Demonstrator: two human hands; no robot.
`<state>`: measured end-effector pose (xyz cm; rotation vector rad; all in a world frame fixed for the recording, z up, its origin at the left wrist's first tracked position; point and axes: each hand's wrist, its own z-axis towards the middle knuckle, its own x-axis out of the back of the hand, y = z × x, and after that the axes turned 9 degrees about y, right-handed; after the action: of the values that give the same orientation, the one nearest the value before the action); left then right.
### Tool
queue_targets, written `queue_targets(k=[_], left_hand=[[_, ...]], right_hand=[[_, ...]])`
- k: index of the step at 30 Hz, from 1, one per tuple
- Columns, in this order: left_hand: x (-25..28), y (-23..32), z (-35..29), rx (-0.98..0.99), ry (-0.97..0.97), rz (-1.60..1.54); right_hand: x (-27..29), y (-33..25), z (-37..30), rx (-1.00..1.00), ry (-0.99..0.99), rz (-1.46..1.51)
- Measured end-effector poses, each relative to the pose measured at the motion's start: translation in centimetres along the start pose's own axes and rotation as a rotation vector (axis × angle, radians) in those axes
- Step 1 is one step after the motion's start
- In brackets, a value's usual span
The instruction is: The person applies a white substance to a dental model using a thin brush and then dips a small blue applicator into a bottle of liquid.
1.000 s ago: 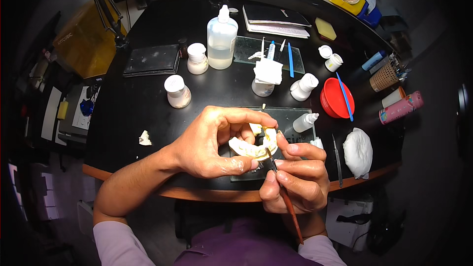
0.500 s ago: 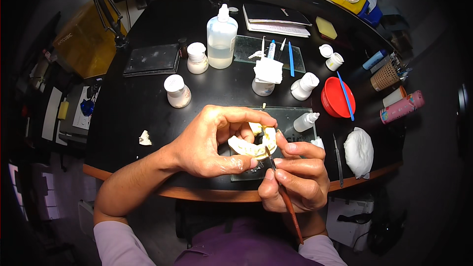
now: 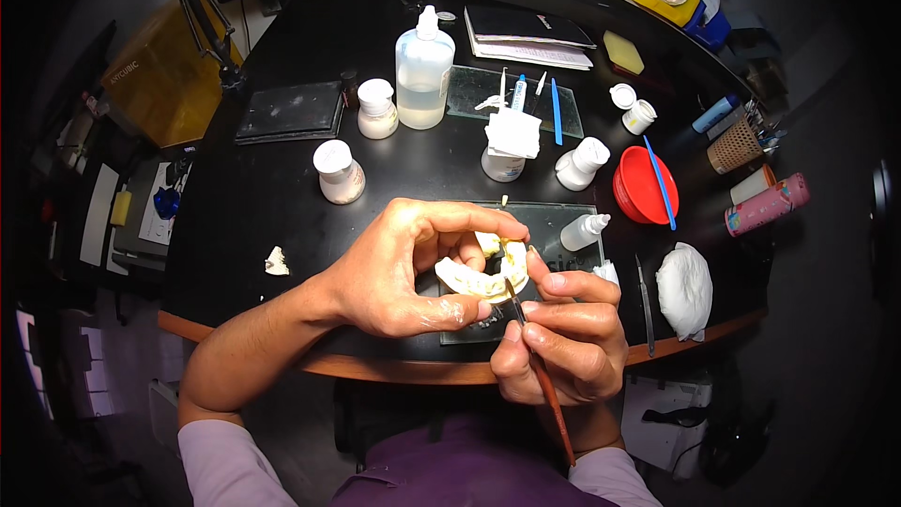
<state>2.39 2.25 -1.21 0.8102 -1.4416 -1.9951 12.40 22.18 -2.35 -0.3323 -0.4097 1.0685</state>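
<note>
A person's right hand [image 3: 580, 343] pinches a slender tool [image 3: 550, 394] with a red-brown handle, its tip at the near right side of a cream dental model [image 3: 463, 281]. The horseshoe-shaped model lies just right of the palm of the left hand [image 3: 399, 272] — clamped between thumb and fingers — and just beyond the right hand's fingertips. Below is a glass plate [image 3: 544, 217] bearing a white dropper bottle [image 3: 582, 233]; farther off stand a red bowl [image 3: 638, 192] and a large translucent bottle [image 3: 423, 84].
</note>
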Motion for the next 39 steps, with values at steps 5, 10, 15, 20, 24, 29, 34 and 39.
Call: queue_targets(k=[5,10,15,20,24,29,34,39], left_hand=[[0.10,0.09,-0.05,0.004,-0.002,0.014],[0.04,0.00,-0.05,0.014,-0.002,0.006],[-0.01,0.16,0.02,0.005,-0.002,0.010],[0.08,0.18,-0.01,0.020,-0.006,0.015],[-0.09,0.32,0.02,0.025,0.005,0.002],[0.04,0.26,0.00,0.009,-0.004,0.027],[0.01,0.38,-0.01,0.024,-0.002,0.016],[-0.08,0.49,0.03,0.029,-0.002,0.015]], right_hand=[[0.11,-0.27,0.34,0.009,-0.043,-0.023],[0.15,-0.12,0.28,0.014,-0.047,-0.021],[0.05,-0.11,0.14,0.026,-0.005,-0.022],[0.07,-0.17,0.20,0.025,-0.010,-0.033],[0.04,-0.20,0.26,0.019,-0.011,-0.027],[0.06,-0.35,0.23,-0.005,-0.012,0.001],[-0.01,-0.22,0.18,-0.004,-0.004,0.010],[-0.01,-0.18,0.03,0.002,0.004,0.011]])
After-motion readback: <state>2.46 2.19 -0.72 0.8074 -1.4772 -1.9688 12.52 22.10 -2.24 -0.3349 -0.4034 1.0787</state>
